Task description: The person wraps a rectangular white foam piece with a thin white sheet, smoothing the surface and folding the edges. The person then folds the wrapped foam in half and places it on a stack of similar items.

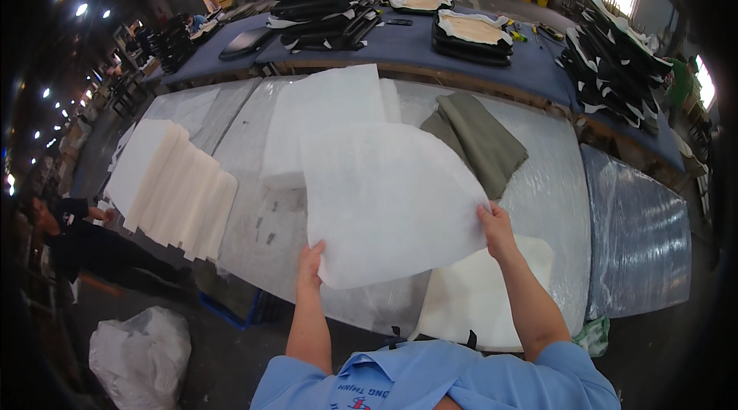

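A large white sheet (396, 202) of thin, fabric-like material with a rounded far right corner is stretched between my two hands. My left hand (310, 262) pinches its near left corner, and my right hand (494, 227) grips its right edge. Beyond it lies a stack of white sheets (327, 99), partly covered by the held one. A folded olive-grey cloth (480, 141) rests to the right of that stack. Close to my body, under my right forearm, is a cream foam pad (480, 295) with rounded corners.
The table (254, 210) is covered in clear plastic. Several cream foam pieces (173, 183) are fanned out at its left. Across a blue table (400, 41) stand stacks of black upholstered panels (323, 10), with people behind. A plastic-wrapped board (638, 233) lies right; a plastic bag (142, 356) lies lower left.
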Available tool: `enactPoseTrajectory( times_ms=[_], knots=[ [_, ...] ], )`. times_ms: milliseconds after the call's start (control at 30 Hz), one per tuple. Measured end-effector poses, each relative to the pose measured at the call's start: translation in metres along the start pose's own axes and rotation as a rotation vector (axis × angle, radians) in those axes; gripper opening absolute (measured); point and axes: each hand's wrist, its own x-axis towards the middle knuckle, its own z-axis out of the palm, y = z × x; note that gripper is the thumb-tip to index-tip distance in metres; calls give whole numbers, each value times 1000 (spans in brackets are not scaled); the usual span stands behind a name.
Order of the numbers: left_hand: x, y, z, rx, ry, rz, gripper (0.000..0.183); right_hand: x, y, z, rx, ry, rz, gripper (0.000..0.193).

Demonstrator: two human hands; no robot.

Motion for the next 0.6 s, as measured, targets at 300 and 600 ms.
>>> enactPoseTrajectory(
  times_ms=[300,600],
  knots=[
    [-71,64,124,-232,-441,327,70,4,-134,-113,171,-139,-136,55],
    [-188,131,225,57,-758,637,24,-65,-254,-175,433,-618,-497,67]
  ],
)
